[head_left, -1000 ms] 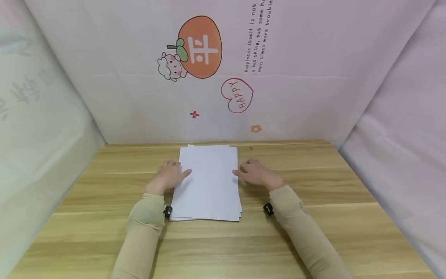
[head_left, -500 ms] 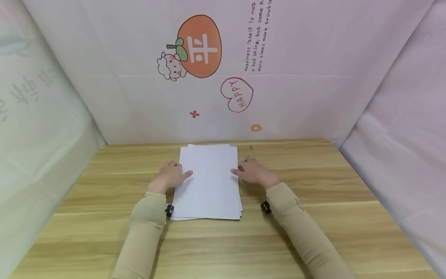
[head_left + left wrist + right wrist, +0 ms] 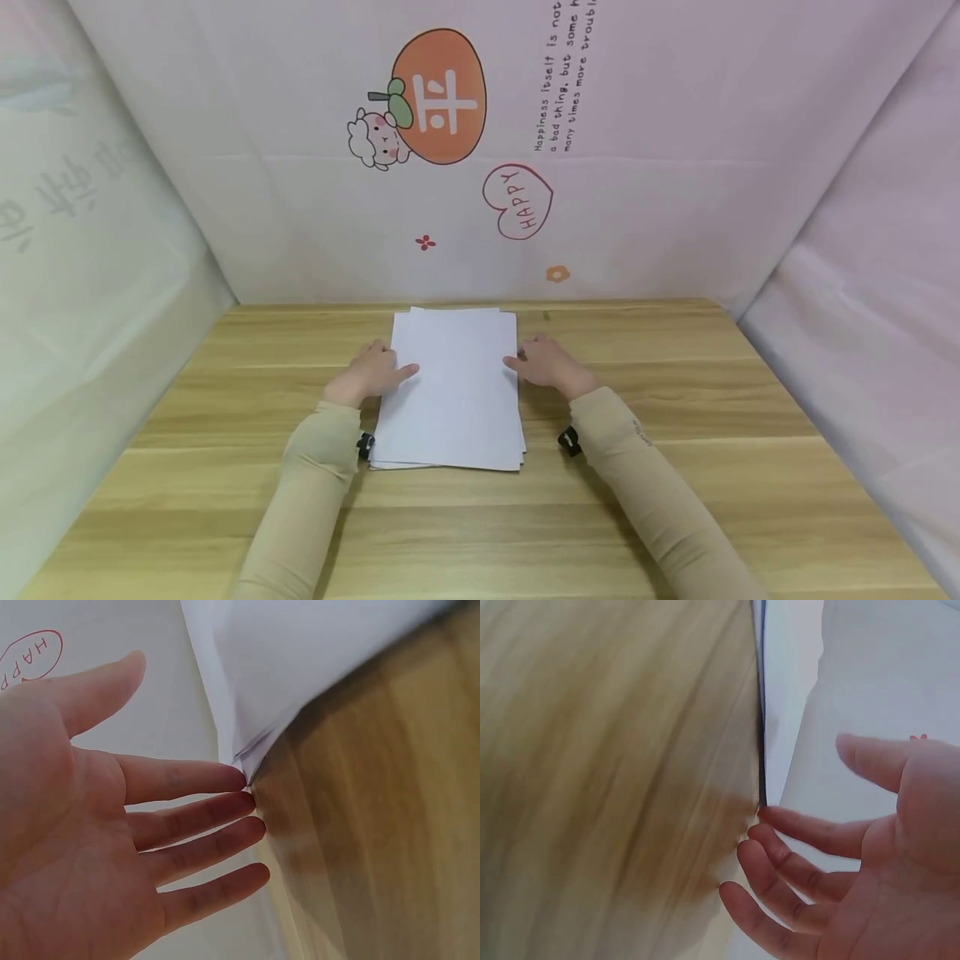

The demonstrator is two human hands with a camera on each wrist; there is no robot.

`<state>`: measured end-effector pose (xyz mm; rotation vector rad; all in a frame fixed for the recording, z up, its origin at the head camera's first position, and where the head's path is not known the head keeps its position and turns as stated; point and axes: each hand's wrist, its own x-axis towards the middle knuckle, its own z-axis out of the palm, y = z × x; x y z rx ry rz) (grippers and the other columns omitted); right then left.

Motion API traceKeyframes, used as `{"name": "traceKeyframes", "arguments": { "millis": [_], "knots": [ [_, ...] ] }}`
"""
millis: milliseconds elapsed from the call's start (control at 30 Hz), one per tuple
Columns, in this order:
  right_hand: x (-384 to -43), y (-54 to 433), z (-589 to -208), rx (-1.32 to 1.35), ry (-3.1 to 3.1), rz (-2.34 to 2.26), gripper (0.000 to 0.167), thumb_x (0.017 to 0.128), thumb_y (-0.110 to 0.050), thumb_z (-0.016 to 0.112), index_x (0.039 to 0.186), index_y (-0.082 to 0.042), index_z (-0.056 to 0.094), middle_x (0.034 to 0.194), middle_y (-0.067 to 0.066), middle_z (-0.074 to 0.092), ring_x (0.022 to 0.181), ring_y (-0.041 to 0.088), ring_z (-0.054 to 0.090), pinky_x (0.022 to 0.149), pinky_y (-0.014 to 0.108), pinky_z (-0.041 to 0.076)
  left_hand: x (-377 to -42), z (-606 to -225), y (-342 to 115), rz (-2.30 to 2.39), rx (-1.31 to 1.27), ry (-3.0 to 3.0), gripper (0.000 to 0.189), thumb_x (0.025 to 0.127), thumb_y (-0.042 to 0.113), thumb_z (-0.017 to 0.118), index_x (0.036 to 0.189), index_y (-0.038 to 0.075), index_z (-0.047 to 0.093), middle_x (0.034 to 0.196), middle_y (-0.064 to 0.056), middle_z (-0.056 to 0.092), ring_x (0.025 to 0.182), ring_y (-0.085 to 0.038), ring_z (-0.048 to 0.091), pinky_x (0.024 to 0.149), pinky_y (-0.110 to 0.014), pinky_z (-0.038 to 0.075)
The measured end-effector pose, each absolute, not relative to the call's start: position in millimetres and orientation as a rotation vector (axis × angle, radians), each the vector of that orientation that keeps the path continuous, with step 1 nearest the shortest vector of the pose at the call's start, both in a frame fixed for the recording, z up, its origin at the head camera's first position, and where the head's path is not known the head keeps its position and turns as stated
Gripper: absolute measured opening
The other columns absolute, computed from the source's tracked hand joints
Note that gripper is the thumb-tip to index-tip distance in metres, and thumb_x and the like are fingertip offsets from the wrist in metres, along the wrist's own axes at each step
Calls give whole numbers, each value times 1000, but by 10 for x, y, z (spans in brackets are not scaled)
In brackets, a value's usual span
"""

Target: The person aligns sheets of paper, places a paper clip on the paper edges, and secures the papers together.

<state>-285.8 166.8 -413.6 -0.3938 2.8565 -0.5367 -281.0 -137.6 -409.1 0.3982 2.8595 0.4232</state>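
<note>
A stack of white paper sheets (image 3: 456, 400) lies on the wooden table, its edges slightly uneven at the top and bottom. My left hand (image 3: 369, 372) is at the stack's left side, thumb over the top sheet. In the left wrist view its fingers (image 3: 202, 776) are nearly straight, and the index fingertip touches a corner of the paper (image 3: 262, 667). On the right side is my right hand (image 3: 551, 365), its thumb above the sheet's edge. The right wrist view shows loosely bent fingers (image 3: 810, 832), the index tip at the paper's edge (image 3: 780, 712).
The wooden table (image 3: 465, 542) extends around the stack. A white printed backdrop (image 3: 315, 233) rises behind it, with white cloth at both sides. Each wrist carries a small black device, such as the one (image 3: 570, 442) on the right.
My right hand has come slightly inward toward the stack's right edge. The left hand stays nearly in place against the paper. The head view has shifted a little.
</note>
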Motion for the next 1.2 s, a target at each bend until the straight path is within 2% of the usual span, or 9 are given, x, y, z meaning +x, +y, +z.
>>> {"name": "traceKeyframes", "arguments": {
  "millis": [167,367,433,733,867,967,1067,1133,1200],
  "knots": [
    [-2903,1629,-4154,-323,2872,-565,52,98,-40,44,115,6,59,121,22,59,118,37,50,99,47,41,-2802,-4043,-1358,436,406,2853,65,98,42,45,130,-14,47,140,-38,33,132,-52,28,109,-58,25],
    [-2934,1551,-4169,-241,2872,-565,48,98,-42,44,85,0,64,105,20,64,91,29,57,82,41,47,-2839,-4055,-1358,443,385,2858,59,97,39,48,123,-13,52,138,-38,34,129,-52,31,106,-59,29],
    [-2939,1531,-4151,-216,2854,-574,49,98,-42,42,81,0,61,101,22,64,85,29,56,79,41,46,-2861,-4065,-1350,452,379,2862,57,97,39,48,121,-13,53,138,-38,33,129,-52,31,106,-59,30],
    [-2957,1518,-4086,-145,2782,-645,53,99,-41,42,120,6,54,110,22,58,94,29,53,85,41,45,-2945,-4094,-1312,444,366,2872,58,97,39,49,122,-14,53,137,-38,35,126,-51,34,105,-58,31],
    [-2957,1516,-4071,-153,2769,-663,60,99,-40,40,133,9,45,133,26,50,118,35,51,99,45,42,-2965,-4105,-1305,469,351,2887,64,97,39,48,128,-16,45,137,-38,36,128,-51,34,107,-58,29],
    [-2964,1511,-4068,-152,2753,-675,62,99,-41,40,137,9,40,140,27,44,128,38,44,105,47,38,-2978,-4107,-1302,507,340,2884,68,97,39,49,132,-18,39,137,-38,36,129,-51,33,108,-57,28],
    [-2980,1505,-4068,-146,2741,-677,61,98,-42,40,133,8,45,131,25,53,117,34,52,98,43,42,-2990,-4110,-1309,529,339,2878,68,97,38,49,133,-19,37,137,-39,37,131,-51,31,109,-57,26],
    [-2991,1500,-4067,-140,2739,-677,58,98,-43,41,126,7,52,114,21,59,99,29,56,88,39,45,-2998,-4115,-1318,540,339,2873,69,97,38,49,133,-19,37,138,-38,37,133,-51,29,110,-56,25],
    [-2997,1493,-4067,-129,2731,-689,54,97,-43,42,116,5,56,96,15,57,82,23,52,76,34,44,-3006,-4117,-1325,558,347,2870,67,97,38,49,132,-18,39,137,-37,40,133,-50,29,110,-56,25]
  ]
}}
